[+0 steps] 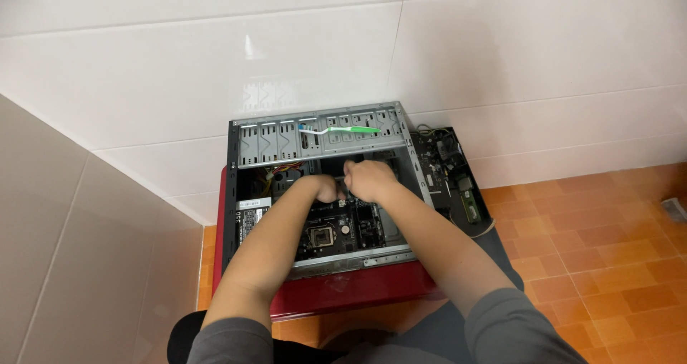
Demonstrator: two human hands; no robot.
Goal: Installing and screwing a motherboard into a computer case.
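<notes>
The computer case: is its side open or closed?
Open. The computer case lies on its side with no panel on top; the motherboard shows, and both hands reach inside.

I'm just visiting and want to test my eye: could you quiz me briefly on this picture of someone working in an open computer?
1. True or false: both hands are inside the open computer case.
2. What lies on top of the drive bays? A) a toothbrush B) a hammer C) a cup
3. What colour are the floor tiles?

Key
1. True: the left hand and right hand meet above the motherboard.
2. A: a green and white toothbrush.
3. Orange.
</notes>
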